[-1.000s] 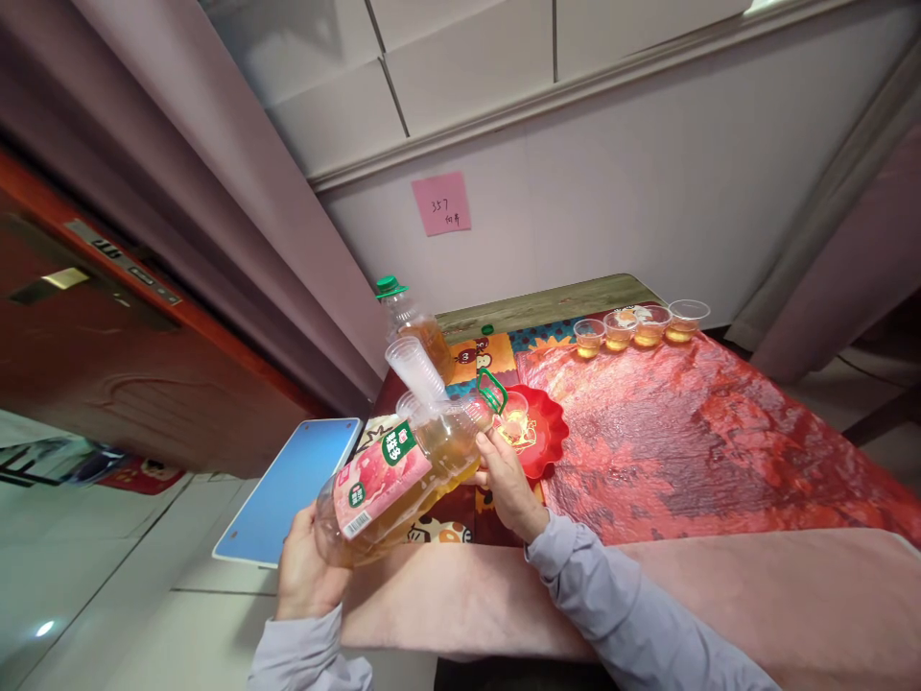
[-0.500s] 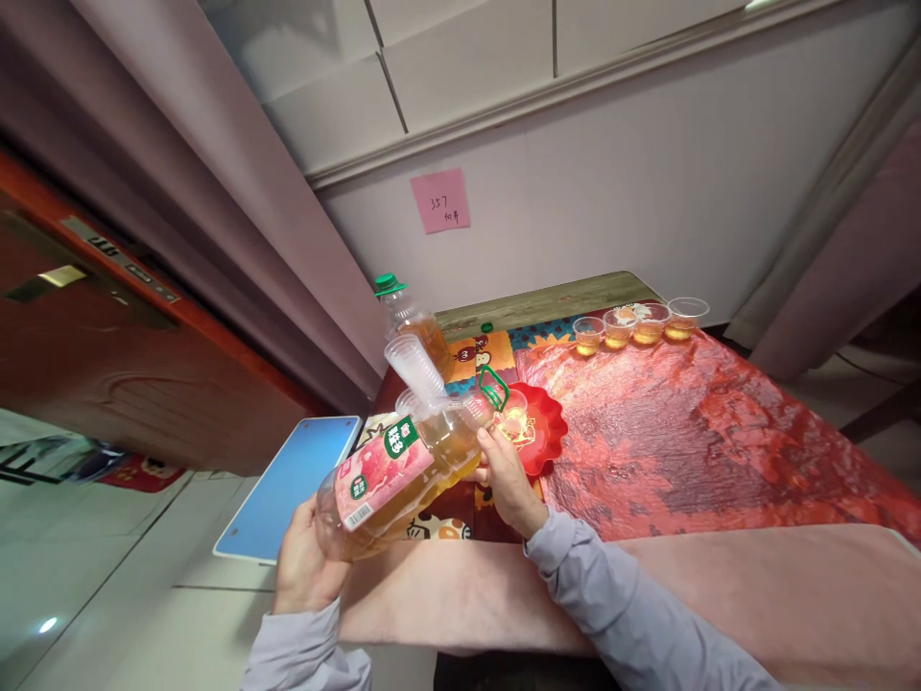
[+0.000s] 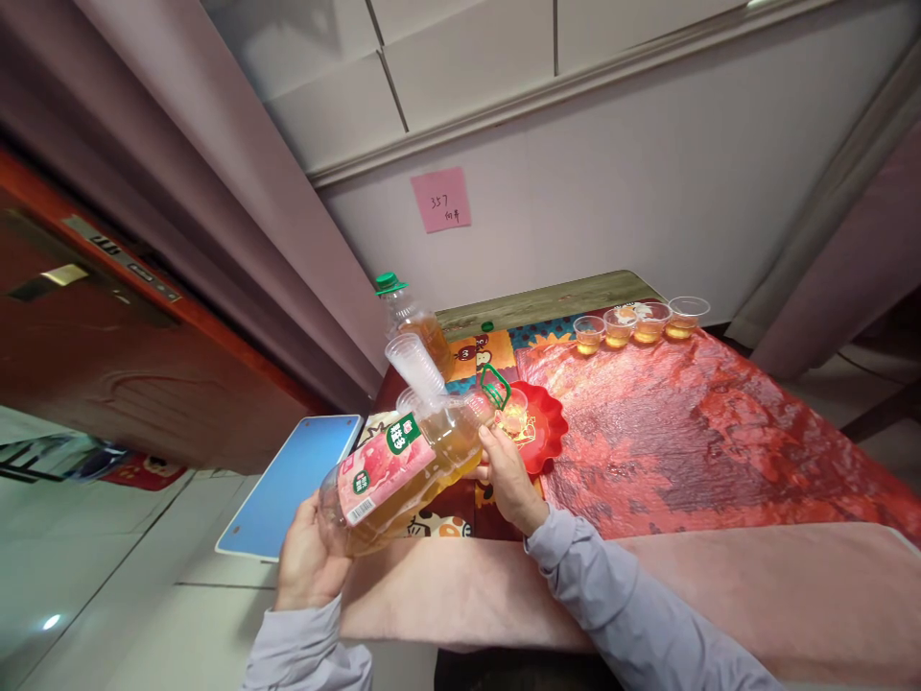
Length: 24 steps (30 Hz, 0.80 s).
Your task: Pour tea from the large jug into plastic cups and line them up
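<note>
The large juice bottle (image 3: 399,467) lies tipped over the near-left edge of the worktop (image 3: 720,432), neck toward the red scalloped dish (image 3: 538,427). The left hand (image 3: 309,561) cups its base; the right hand (image 3: 504,475) closes around the shoulder below the green carry handle (image 3: 495,387). It is about half full of amber liquid, so it likely handles heavy and sloshing, with thin, smooth plastic walls that yield under a squeeze. The base and the handle or neck are the firmest holds. The mouth is hidden behind the handle and fingers, so I cannot tell whether liquid is flowing. There may be a cup in the dish, though glare blurs it. A stack of clear cups (image 3: 415,363) and a second bottle (image 3: 410,321) stand behind, partly overlapped.
</note>
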Available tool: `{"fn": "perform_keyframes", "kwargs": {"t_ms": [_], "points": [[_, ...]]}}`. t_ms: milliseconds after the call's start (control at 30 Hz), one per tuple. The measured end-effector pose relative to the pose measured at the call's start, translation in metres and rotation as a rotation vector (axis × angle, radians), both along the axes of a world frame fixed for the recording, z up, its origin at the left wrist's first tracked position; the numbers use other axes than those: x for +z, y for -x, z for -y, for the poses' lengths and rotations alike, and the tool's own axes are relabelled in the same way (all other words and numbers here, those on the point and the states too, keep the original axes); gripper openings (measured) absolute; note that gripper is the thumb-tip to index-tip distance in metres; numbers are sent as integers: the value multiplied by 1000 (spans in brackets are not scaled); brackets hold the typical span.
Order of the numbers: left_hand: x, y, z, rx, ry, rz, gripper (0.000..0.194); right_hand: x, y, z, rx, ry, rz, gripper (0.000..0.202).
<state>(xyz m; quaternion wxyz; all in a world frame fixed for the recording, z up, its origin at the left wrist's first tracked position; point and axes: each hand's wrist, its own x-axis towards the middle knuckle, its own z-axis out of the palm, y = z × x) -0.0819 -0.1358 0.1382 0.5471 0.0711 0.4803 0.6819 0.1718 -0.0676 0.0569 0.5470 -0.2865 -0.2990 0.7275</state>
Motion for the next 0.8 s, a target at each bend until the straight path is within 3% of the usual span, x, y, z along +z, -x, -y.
{"fn": "perform_keyframes", "kwargs": {"t_ms": [133, 567, 800], "points": [[11, -9, 0, 17, 107, -42, 50, 3, -1, 1, -10, -7, -7, 63], [21, -22, 4, 39, 97, -60, 65, 7, -1, 3, 5, -13, -3, 63], [15, -17, 6, 30, 45, -7, 64, 1, 0, 2, 14, -9, 6, 64]]}}
